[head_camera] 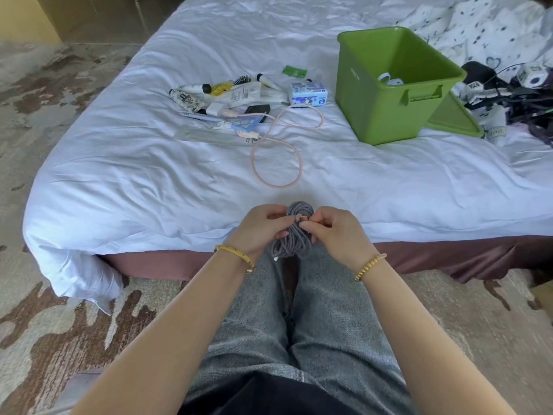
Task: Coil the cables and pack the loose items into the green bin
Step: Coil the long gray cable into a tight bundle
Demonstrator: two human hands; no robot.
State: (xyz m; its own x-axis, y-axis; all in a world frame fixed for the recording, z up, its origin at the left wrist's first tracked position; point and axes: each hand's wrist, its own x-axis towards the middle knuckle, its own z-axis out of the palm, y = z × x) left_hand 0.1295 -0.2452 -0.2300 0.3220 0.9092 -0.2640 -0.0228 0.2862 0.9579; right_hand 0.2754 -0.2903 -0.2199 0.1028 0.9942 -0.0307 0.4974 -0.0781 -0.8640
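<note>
Head view looks down on a grey cable (294,235) wound into a tight bundle and held over the knees at the near edge of the bed (149,175); its middle is hidden behind the fingers, so how the wrap is fastened cannot be made out. The green bin (389,94) stands at about 1 o'clock from the bundle, and only a scrap of white shows inside it. Embossed lettering on its near wall is too small to read, as is the print on the blue packet (308,94) just left of it and on the tubes in the loose pile (227,97) at 11 o'clock. A pink cable (276,154) lies uncoiled at 12 o'clock, between pile and bundle. Both forearms reach forward, wrists close together. The left hand (258,230) curls round the bundle's left side, gripping it; the right hand (333,232) pinches the cable at the bundle's middle with thumb and fingertips.
</note>
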